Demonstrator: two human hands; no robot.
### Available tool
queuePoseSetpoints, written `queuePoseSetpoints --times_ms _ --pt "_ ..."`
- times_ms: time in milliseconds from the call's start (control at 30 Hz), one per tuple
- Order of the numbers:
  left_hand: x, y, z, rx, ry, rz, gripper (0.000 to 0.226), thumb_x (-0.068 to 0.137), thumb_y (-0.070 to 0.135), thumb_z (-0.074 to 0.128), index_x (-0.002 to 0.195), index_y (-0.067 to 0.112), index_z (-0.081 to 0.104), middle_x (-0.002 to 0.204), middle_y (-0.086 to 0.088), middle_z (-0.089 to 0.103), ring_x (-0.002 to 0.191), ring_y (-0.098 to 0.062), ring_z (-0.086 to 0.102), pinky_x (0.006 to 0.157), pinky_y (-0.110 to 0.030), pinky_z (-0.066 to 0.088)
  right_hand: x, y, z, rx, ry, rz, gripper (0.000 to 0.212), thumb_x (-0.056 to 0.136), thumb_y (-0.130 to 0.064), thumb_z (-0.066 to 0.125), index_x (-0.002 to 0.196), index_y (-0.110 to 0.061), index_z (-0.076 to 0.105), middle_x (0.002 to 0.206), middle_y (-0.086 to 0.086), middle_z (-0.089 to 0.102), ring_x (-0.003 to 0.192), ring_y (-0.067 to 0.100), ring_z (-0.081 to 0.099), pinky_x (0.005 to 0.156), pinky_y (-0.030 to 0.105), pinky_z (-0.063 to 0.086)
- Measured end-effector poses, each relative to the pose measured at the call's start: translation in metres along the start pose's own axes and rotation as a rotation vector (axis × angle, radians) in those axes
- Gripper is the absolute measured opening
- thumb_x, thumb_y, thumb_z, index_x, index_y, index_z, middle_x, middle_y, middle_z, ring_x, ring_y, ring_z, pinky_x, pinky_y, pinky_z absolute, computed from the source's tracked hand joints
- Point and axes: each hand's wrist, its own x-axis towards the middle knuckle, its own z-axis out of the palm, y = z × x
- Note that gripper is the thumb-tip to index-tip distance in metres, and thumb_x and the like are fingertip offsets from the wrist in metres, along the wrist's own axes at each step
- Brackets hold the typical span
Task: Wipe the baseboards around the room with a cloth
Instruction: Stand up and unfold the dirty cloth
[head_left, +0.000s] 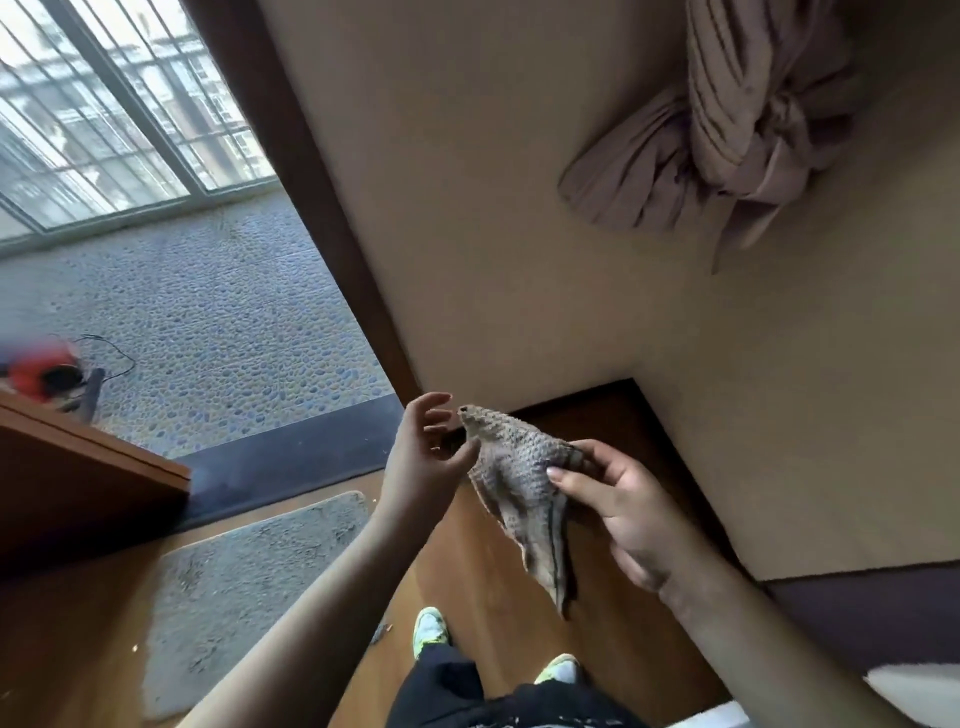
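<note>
A grey-brown knobbly cloth (519, 478) hangs in front of me, above the wooden floor. My right hand (618, 504) pinches its right edge between thumb and fingers. My left hand (421, 457) is beside the cloth's left edge with fingers spread and relaxed; its thumb touches the cloth. The dark brown baseboard (582, 410) runs along the foot of the beige wall, just beyond the cloth, and turns a corner to the right.
A dark door frame (311, 208) borders a pebble-patterned balcony floor (218, 332) at left. A wooden furniture edge (93, 467) juts in at lower left, with a grey mat (249, 577) beside it. A knotted pink curtain (727, 135) hangs on the wall. My feet (431, 626) stand below.
</note>
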Motion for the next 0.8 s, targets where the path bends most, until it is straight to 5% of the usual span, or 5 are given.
queuePoseSetpoints --times_ms 133,333,567,733,800 --pt "-0.020 -0.009 -0.001 -0.053 0.032 0.011 0.003 0.096 0.027 0.063 0.096 0.029 0.060 0.089 0.007 0.069 0.085 -0.004 0.066 0.078 -0.031 0.054 0.008 0.011 0.031 -0.061 0.038 -0.011 0.024 0.086 -0.003 0.069 0.089 -0.025 0.076 0.092 0.005 0.075 0.085 0.016 0.072 0.068 0.022 0.055" --pt "-0.037 -0.020 -0.038 -0.341 -0.107 -0.064 0.041 0.087 0.066 0.046 0.107 0.037 0.066 0.107 0.006 0.072 0.104 -0.013 0.067 0.087 -0.034 0.054 0.014 0.018 0.075 -0.048 -0.219 0.057 0.038 0.094 -0.035 0.050 0.126 -0.017 0.062 0.121 0.008 0.069 0.117 0.022 0.064 0.097 0.030 0.052" --pt "-0.026 -0.044 -0.123 -0.400 0.028 -0.077 0.018 0.096 0.031 0.062 0.110 0.024 0.071 0.105 -0.003 0.075 0.102 -0.016 0.069 0.084 -0.028 0.053 0.037 0.022 0.140 -0.033 -0.433 0.156 0.058 0.099 -0.049 0.026 0.134 -0.016 0.058 0.135 0.011 0.061 0.130 0.021 0.053 0.105 0.036 0.042" --pt "-0.026 -0.058 -0.201 -0.593 0.048 -0.125 0.023 0.095 0.038 0.058 0.103 0.025 0.074 0.098 -0.005 0.074 0.090 -0.013 0.068 0.073 -0.023 0.054 0.070 0.039 0.183 -0.304 -0.212 -0.068 0.036 0.094 -0.056 0.050 0.112 -0.032 0.070 0.113 0.002 0.072 0.113 0.024 0.064 0.091 0.033 0.048" --pt "-0.029 -0.063 -0.231 -0.660 0.009 -0.116 0.027 0.094 0.041 0.061 0.106 0.020 0.073 0.098 -0.006 0.073 0.091 -0.015 0.067 0.074 -0.024 0.055 0.079 0.055 0.206 -0.369 -0.261 0.015 0.065 0.073 -0.074 0.064 0.125 -0.036 0.060 0.122 -0.005 0.068 0.122 0.019 0.059 0.101 0.034 0.044"
